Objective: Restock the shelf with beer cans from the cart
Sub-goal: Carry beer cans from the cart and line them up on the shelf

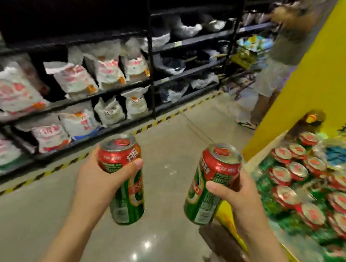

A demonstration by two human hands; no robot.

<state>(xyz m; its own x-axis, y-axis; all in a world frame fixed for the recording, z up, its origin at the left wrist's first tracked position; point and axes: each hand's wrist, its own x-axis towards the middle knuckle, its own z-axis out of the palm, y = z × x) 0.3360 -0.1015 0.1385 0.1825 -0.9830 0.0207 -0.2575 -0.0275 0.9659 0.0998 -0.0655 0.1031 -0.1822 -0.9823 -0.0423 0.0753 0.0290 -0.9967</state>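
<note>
Left hand (pixel 102 177): grip wrapped round a green-and-red beer can (pixel 124 180), upright.
Right hand (pixel 233 193): grip holding a matching can (pixel 209 185), tilted.

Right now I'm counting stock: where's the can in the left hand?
Head view, lower centre-left: the left hand holds the can over the floor, beside the right hand's can.

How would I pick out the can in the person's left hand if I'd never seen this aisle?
Start at the dark shelves of white bags on the left, then drop to the grey floor in front. There the left hand grips a red-topped green can, tilted. Unlike its twin in the right hand, it is farther from the yellow display of stacked cans.
</note>
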